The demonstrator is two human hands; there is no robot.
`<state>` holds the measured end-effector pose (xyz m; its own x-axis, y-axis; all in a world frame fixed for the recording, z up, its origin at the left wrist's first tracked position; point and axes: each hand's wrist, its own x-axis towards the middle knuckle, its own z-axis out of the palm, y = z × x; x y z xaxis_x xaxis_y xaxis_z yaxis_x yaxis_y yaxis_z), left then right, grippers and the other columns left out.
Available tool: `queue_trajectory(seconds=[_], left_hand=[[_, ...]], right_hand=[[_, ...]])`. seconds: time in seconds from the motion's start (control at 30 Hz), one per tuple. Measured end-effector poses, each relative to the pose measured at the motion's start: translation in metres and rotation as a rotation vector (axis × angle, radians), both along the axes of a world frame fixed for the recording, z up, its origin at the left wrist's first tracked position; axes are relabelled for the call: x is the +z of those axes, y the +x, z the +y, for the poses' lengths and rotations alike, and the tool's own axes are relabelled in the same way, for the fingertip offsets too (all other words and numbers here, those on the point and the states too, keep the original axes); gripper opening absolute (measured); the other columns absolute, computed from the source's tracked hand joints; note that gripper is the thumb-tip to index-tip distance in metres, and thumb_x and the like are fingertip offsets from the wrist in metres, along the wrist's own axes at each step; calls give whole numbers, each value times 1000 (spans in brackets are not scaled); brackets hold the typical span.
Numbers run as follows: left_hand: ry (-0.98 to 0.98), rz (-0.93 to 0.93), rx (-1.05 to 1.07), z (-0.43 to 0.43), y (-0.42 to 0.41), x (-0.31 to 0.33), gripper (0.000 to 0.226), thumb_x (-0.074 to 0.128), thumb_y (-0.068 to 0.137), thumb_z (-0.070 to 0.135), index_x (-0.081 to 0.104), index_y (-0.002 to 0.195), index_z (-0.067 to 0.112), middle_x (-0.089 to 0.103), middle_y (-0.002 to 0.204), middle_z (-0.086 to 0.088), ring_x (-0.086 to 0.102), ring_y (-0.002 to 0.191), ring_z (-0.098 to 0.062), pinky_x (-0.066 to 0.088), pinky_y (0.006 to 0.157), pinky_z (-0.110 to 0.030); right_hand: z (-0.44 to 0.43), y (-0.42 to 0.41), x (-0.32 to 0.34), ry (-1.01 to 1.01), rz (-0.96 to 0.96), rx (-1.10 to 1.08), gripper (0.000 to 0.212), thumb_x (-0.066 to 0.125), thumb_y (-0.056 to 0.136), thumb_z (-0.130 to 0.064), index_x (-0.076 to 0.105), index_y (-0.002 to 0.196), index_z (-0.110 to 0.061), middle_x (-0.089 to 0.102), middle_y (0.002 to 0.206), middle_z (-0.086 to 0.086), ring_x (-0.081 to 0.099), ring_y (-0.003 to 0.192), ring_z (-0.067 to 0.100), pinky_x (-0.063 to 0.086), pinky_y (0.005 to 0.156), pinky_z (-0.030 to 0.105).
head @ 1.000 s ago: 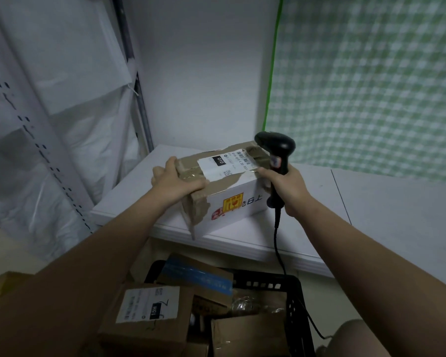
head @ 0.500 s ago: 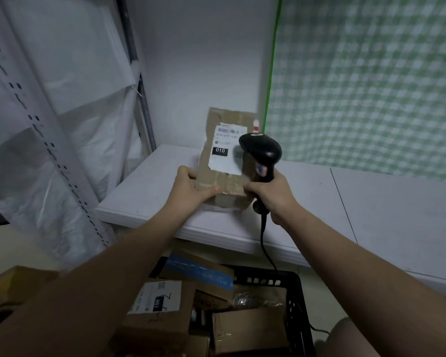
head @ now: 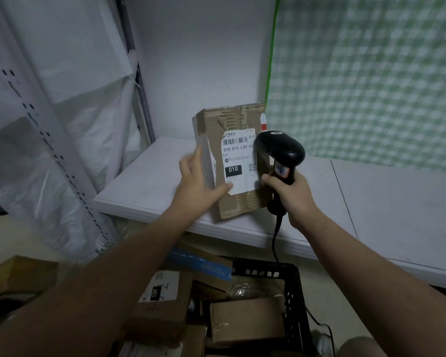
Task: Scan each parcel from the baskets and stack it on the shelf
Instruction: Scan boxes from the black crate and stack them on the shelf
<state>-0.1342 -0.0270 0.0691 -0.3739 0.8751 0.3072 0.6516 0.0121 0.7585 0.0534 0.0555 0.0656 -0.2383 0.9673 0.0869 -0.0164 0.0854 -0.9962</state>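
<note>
Tipped upright on shelf point(head: 144, 181), parcel point(head: 238, 119) is gripped by left hand point(head: 198, 181); right hand point(head: 292, 195) grips scanner point(head: 281, 150).

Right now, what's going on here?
A person is handling a cardboard parcel that stands upright on the white shelf, near its front edge, with its label facing the camera. The left hand grips the parcel's left side, thumb on the label. The right hand holds a black corded scanner at the parcel's right edge. Below, a black basket holds more parcels.
</note>
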Motion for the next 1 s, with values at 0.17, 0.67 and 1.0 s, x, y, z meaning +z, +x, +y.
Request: queue_trajectory(seconds=[0.17,0.67,1.0], left_hand=[[86,173,1,28,-16,59,104,76,78,37,3,153,32,3,159,-10,28,141,-24,32,112,-38],[137,164,-5,57,-42,80,49,70,83,29,49,127,20,55,126,-3,55,111,-26,51,88,-51],[90,182,13,49,-31,87,45,65,88,24,47,128,18,53,130,-5,56,109,-24,52,89,-46]], right_hand=[[-2,0,11,13,-27,24,9,68,88,-9,61,93,-13,65,85,-1,60,78,14,48,68,27],[-22,6,24,277,-232,-36,30,69,76,-24,54,71,1,54,57,8,60,62,24,57,72,46],[-42,9,24,275,-222,-119,43,70,83,-27,46,60,-1,52,52,14,65,67,36,52,60,36]])
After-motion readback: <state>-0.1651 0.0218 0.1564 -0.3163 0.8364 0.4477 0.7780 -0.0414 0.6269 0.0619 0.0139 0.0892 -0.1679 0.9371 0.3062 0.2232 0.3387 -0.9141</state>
